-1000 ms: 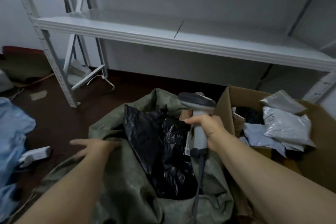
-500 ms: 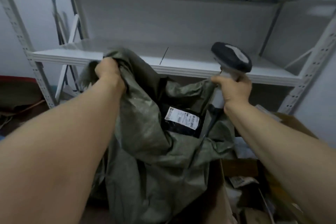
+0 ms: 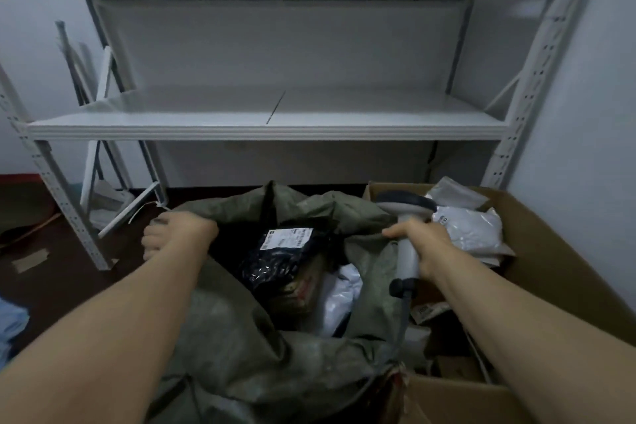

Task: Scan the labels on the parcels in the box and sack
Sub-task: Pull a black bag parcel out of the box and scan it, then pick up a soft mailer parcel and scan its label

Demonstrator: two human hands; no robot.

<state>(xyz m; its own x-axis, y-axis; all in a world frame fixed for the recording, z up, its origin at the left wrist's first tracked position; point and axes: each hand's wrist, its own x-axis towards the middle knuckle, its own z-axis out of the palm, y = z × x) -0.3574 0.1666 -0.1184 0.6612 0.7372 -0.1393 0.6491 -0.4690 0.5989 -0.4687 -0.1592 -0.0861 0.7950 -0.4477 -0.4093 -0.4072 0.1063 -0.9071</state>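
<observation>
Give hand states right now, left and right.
Left hand: grips the rim of the sack.
Right hand: grips the handle of the scanner.

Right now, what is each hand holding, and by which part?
The left hand grips the sack by its open rim, on the left side. The right hand grips the scanner by its handle.

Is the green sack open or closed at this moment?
Open. The left hand grips the sack at its rim; a black parcel with a white label and a white parcel show inside.
</observation>
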